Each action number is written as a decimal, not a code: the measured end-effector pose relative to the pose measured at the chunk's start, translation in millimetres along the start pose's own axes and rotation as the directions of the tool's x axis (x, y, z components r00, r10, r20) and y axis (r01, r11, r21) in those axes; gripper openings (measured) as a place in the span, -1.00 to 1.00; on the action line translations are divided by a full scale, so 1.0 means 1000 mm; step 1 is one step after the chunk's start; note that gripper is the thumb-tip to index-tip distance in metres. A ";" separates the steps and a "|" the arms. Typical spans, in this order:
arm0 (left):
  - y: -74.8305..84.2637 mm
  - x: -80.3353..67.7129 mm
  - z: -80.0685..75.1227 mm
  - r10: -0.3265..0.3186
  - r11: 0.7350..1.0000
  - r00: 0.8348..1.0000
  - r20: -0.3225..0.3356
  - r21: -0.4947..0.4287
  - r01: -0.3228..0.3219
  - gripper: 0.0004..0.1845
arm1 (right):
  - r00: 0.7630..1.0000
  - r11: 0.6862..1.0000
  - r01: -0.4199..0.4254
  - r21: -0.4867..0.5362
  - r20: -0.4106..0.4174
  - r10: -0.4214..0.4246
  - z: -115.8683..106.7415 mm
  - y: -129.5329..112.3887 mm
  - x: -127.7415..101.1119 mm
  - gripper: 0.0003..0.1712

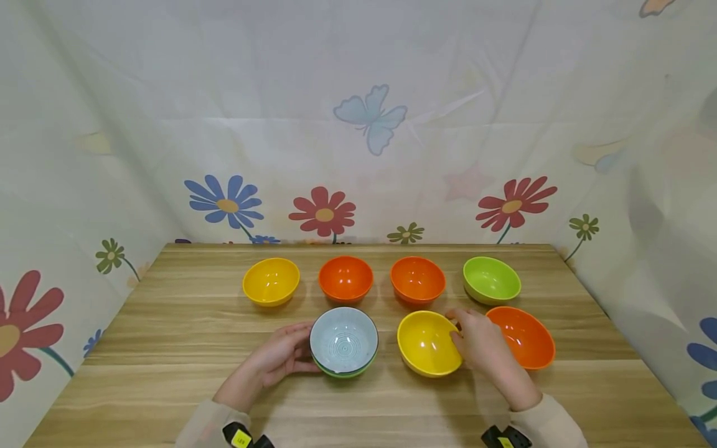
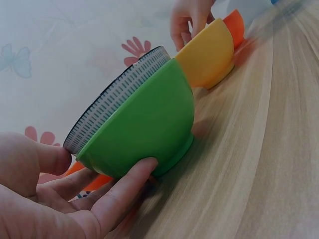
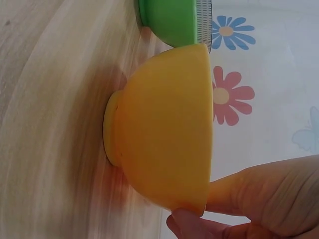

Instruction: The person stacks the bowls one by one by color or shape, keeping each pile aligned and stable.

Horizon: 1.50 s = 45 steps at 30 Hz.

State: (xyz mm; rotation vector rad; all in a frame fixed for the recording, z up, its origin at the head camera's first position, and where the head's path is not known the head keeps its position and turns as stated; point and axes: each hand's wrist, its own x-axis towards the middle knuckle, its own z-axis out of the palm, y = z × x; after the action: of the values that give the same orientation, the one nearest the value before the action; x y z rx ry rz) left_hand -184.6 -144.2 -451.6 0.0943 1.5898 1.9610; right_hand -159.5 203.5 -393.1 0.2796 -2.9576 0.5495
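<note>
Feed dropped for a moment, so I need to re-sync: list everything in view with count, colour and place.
Table: 1, light wood, under everything.
Back-row yellow bowl: 1, far left.
Back-row orange bowls: 2, middle.
Light green bowl: 1, back row, far right.
Grey patterned bowl: 1, front left, nested in the green bowl.
Front yellow bowl: 1, front centre.
Front orange bowl: 1, front right.
Floral backdrop: white, around the table.
Left hand: holds the green bowl.
Right hand: grips the front yellow bowl's rim.

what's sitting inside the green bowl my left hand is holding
A pale blue patterned bowl is nested inside the green bowl, its dashed rim sticking up above the green edge. The left hand grips the stack. The patterned bowl looks empty; the green bowl's interior is covered.
</note>
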 end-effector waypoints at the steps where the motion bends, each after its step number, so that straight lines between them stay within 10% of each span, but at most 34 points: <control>1: 0.000 0.000 0.000 -0.002 1.000 1.000 0.000 -0.002 0.002 -0.49 | 1.000 1.000 0.001 -0.001 -0.004 -0.001 0.000 0.000 0.000 -0.70; 45: -0.001 0.000 0.000 0.000 1.000 1.000 -0.019 0.000 0.000 -0.50 | 0.994 0.994 -0.105 0.013 0.012 0.105 0.007 -0.002 0.005 -0.75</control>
State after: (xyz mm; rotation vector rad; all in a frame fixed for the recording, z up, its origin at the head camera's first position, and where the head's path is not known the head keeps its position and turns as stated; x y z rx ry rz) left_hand -184.4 -144.3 -452.3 0.0758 1.6018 1.9675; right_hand -164.7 198.1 -397.7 0.1295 -2.9933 0.5830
